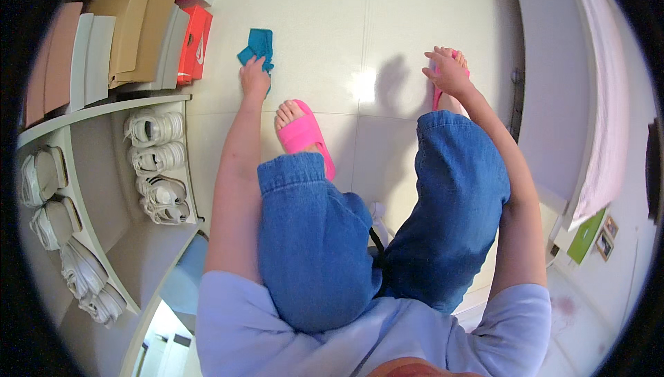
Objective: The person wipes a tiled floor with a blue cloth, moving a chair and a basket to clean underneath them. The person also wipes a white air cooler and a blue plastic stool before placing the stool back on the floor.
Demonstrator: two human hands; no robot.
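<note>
A teal cloth (261,41) lies partly folded on the pale tiled floor, between the shoe boxes and my left foot. My left hand (254,80) reaches down to its near end, with the fingers closed on the fabric. Some of the cloth is hidden beneath that hand. Over on the other side, my right hand (450,72) hangs above my right foot, fingers spread and holding nothing. It covers much of the right pink slide sandal (437,98). The left pink slide sandal (303,137) is on my other foot, flat on the floor.
At left, a rack (106,110) holds several pairs of white shoes (155,128). Shoe boxes stand on top, including a brown one (132,24) and an orange-red Nike box (194,45). A pale bed-like frame (550,81) with pink fabric (604,133) runs along the right.
</note>
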